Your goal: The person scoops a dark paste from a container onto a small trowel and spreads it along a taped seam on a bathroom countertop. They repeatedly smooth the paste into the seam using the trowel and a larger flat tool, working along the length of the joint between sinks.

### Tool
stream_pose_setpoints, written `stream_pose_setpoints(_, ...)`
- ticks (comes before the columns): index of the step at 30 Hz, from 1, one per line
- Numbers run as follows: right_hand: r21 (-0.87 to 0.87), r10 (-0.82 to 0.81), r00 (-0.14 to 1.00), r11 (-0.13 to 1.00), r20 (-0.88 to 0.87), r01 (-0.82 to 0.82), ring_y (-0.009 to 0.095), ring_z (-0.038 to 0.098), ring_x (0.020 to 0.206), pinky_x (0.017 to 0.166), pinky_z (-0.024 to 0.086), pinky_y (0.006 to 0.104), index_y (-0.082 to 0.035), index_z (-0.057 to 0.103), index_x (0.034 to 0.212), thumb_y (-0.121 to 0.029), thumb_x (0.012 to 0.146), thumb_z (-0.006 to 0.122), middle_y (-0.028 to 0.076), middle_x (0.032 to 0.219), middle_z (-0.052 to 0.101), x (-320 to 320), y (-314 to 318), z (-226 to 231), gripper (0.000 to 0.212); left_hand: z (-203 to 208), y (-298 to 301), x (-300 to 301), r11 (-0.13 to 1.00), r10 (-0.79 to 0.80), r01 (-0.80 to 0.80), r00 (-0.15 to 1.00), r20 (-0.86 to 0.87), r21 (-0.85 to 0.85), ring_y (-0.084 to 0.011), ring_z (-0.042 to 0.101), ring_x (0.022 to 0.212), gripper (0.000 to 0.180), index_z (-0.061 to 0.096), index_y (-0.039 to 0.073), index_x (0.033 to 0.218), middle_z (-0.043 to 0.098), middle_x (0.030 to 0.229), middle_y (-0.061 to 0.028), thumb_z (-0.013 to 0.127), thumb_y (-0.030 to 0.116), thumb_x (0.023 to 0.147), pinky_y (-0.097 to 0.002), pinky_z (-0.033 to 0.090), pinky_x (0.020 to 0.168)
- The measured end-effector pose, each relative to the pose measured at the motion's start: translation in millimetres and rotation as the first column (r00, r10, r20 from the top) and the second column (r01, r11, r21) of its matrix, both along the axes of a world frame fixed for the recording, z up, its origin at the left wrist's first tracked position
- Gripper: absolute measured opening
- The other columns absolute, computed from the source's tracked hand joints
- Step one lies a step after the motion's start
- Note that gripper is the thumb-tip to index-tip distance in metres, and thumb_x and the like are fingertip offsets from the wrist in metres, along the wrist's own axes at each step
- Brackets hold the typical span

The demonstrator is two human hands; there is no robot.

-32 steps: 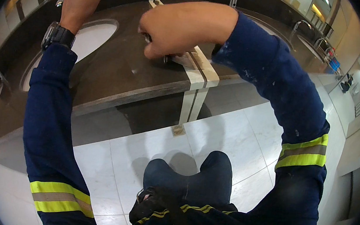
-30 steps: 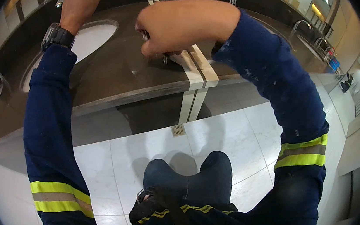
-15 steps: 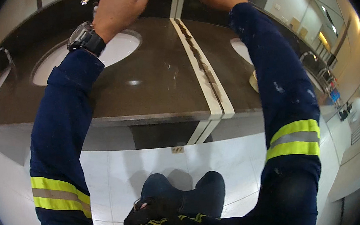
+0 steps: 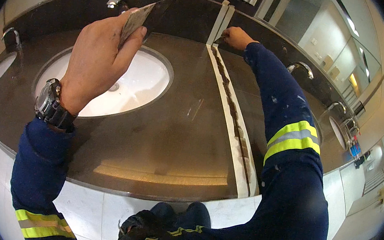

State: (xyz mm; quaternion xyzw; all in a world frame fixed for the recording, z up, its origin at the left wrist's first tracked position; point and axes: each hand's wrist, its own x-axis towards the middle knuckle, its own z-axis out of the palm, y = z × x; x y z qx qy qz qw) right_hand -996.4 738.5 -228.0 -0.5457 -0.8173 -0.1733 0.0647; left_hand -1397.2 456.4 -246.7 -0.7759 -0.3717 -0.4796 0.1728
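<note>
My left hand (image 4: 98, 58), with a black watch on the wrist, is closed round a thin, flat grey plate (image 4: 135, 22) with a smeared face. It is raised above the near-left white sink (image 4: 145, 80). My right hand (image 4: 239, 38) is closed at the backsplash, beside the top of the countertop seam. What its fingers grip is too small to make out. Two strips of pale masking tape (image 4: 225, 105) run along the seam, and uneven dark brown filler (image 4: 229, 95) lies between them. More tape (image 4: 222, 22) goes up the backsplash.
The dark polished countertop (image 4: 172, 132) curves across the view. Chrome faucets (image 4: 117, 2) stand behind the sinks, with another faucet (image 4: 302, 68) beyond my right arm. A mirror (image 4: 304, 26) rises over the backsplash. White floor tiles (image 4: 92, 203) show below the counter's front edge.
The view has shifted, so both hands now appear lower and more of the backsplash shows. The plate in my left hand is now in plain sight. My right hand stays near the seam's far end.
</note>
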Motion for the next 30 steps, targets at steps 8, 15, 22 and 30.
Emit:
stream_pose_setpoints(8,-0.062,-0.008,1.000,0.998,0.004,0.008,0.037,0.072,0.103,0.093,0.056,0.0444,0.001,0.072,0.119,-0.014,0.094,0.067,0.023,0.112,0.074,-1.5,35.2,-11.2,0.030,-12.9,14.0,0.9,0.996,-0.038,0.049,0.989,0.142,-0.071,-0.0335,0.060,0.059,0.031,0.066,-0.004,0.095,0.061,0.067,-0.0209,0.061,0.027,0.101,-0.0422,0.044,0.059)
stream_pose_setpoints(15,-0.024,-0.005,0.998,1.000,0.070,0.006,0.038,0.071,0.109,0.095,0.056,0.0492,-0.001,0.071,0.123,-0.015,0.097,0.057,0.023,0.120,0.072,10.4,58.7,-19.5,0.032,-18.7,25.1,-2.9,0.995,0.039,-0.025,0.987,0.155,-0.094,-0.0216,0.051,0.057,0.035,0.063,-0.004,0.092,0.058,0.065,-0.0129,0.059,0.029,0.103,-0.0377,0.040,0.057)
stream_pose_setpoints(22,-0.227,-0.114,0.993,0.967,0.022,0.116,0.030,0.074,0.098,0.089,0.059,0.0412,0.003,0.066,0.132,-0.009,0.095,0.057,0.021,0.118,0.073,-3.7,55.8,-16.2,0.039,-18.9,18.6,2.0,0.998,0.036,-0.032,0.995,0.093,-0.044,-0.0217,0.056,0.057,0.036,0.064,-0.005,0.095,0.060,0.066,-0.0144,0.059,0.029,0.103,-0.0393,0.043,0.057)
stream_pose_setpoints(30,-0.217,-0.065,0.996,0.973,0.055,0.075,0.029,0.073,0.095,0.083,0.058,0.0446,-0.004,0.070,0.127,-0.012,0.094,0.056,0.018,0.114,0.074,-0.6,32.2,-12.5,0.037,-20.8,18.3,2.7,1.000,0.005,-0.004,0.998,0.069,-0.025,-0.0240,0.057,0.056,0.036,0.065,-0.005,0.097,0.059,0.064,-0.0145,0.058,0.029,0.104,-0.0383,0.043,0.057)
